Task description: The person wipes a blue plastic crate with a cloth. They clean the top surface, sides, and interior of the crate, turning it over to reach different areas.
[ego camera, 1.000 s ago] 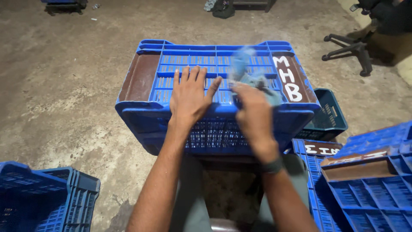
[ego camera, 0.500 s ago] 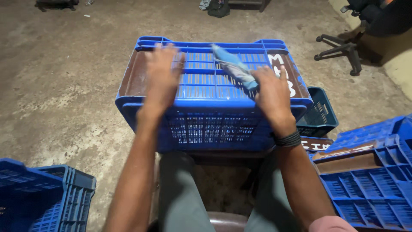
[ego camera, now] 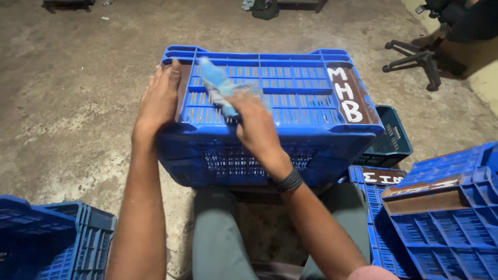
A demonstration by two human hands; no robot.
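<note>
Two hands work an upturned blue crate [ego camera: 290,88] resting on the person's knees: left hand [ego camera: 158,101] lies open and flat on its left edge, right hand [ego camera: 257,124] grips a blue cloth [ego camera: 218,85] pressed to the slatted base.

The setting is a storage or handling area of a workshop or warehouse type. The floor [ego camera: 67,103] is bare, stained concrete. Several blue plastic crates of the same slotted pattern stand around: one upturned crate [ego camera: 290,98] in the centre, a stack at the right [ego camera: 441,207] and another at lower left [ego camera: 46,243]. A discarded office chair base [ego camera: 415,59] lies at the upper right.
</note>
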